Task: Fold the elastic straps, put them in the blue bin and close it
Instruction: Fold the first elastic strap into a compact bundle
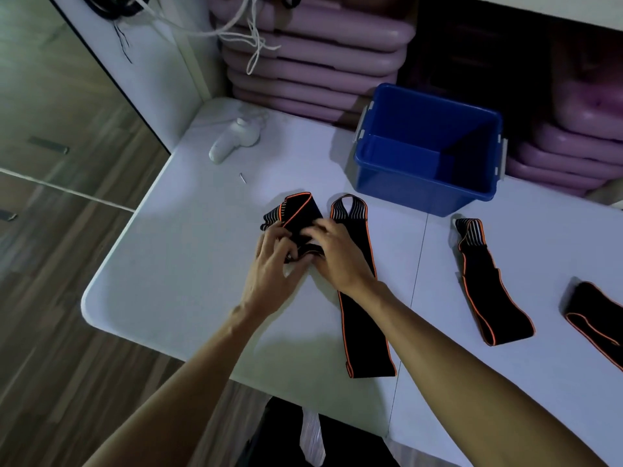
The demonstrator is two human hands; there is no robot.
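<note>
We have both hands on one folded strap (298,214) near the middle of the white counter (175,264). Our left hand (274,264) curls its fingers (273,235) round the strap's near end at about 7 o'clock of it, and our right hand (337,254) pinches the fabric from 4 o'clock, fingers bent onto the black cloth. Just beside it at 3 o'clock a second strap (365,332) lies flat and long, partly under our right wrist. Further toward 3 o'clock a third strap (485,284) lies apart, and a fourth strap (596,318) sits at the counter's right edge. The blue bin (421,193) stands open at 1 o'clock, nothing visible inside. A white handheld device (232,139) rests at 11 o'clock.
</note>
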